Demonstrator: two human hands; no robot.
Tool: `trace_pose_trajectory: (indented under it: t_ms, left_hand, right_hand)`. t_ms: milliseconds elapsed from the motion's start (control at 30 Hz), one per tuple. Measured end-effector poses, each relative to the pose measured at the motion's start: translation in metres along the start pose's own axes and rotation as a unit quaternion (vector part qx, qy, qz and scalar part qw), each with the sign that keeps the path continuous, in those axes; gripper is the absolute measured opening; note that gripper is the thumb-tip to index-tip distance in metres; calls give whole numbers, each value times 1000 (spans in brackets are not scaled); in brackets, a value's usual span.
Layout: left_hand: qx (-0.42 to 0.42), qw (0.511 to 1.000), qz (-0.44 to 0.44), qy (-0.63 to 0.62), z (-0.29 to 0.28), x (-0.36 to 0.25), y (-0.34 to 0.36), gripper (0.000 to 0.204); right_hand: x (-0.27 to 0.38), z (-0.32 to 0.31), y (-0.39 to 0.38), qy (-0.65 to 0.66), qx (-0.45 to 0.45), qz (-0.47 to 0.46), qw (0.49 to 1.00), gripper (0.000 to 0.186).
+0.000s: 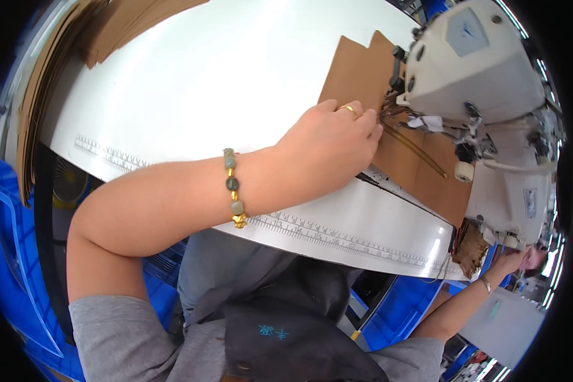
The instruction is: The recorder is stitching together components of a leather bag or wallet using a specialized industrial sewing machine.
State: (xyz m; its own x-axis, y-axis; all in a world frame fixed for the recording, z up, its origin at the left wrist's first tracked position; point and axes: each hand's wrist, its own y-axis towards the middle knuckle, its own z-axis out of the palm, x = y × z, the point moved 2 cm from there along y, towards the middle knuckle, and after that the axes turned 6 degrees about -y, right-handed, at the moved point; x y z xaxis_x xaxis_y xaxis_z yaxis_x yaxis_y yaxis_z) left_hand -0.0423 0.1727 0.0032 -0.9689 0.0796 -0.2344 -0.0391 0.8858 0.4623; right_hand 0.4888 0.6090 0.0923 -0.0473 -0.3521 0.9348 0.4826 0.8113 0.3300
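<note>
Fingers (pixel 366 124) of the left hand (pixel 328 146) curl close together at the edge of a brown sheet (pixel 353 70), right beside the needle area of a pale sewing machine (pixel 477 70); whether they pinch the sheet or only press on it, I cannot tell. The sheet lies on the white counter (pixel 223 76), its notched end beyond the hand and its other part running toward the person, to the right of the knuckles. A narrow golden-brown strip (pixel 420 154) slants over it, one end near the fingertips. The right hand (pixel 522 260) is at the far right, near the end of the machine; it is small and blurred there, so its grip cannot be made out. A band (pixel 486 284) circles that wrist, a bead bracelet (pixel 233 184) the other. Ruler markings (pixel 337 239) follow the counter's near edge. More brown sheets (pixel 130 28) lie at the upper left. A ragged brown bundle (pixel 471 249) hangs by the counter's right end, above a blue bin (pixel 398 312). The person wears a dark apron (pixel 286 344).
</note>
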Motion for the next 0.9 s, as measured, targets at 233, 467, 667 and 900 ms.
trace_pose_trajectory:
  t_ms: [233,467,667,900]
  left_hand:
    - [14,999,20,26,-13,-1,5,41]
    - [15,999,-3,-40,-21,0,12,34]
    - [22,999,22,-25,-21,2,16,33]
    - [41,999,12,-28,-21,1,18,34]
  right_hand:
    - [88,71,-261,-137,294,-572,754,33]
    - [74,173,-424,-165,554,-546,607,19]
    - [55,184,-443,-174,535,-547,620,22]
    - [47,186,-442,-160,528,-552,625,21]
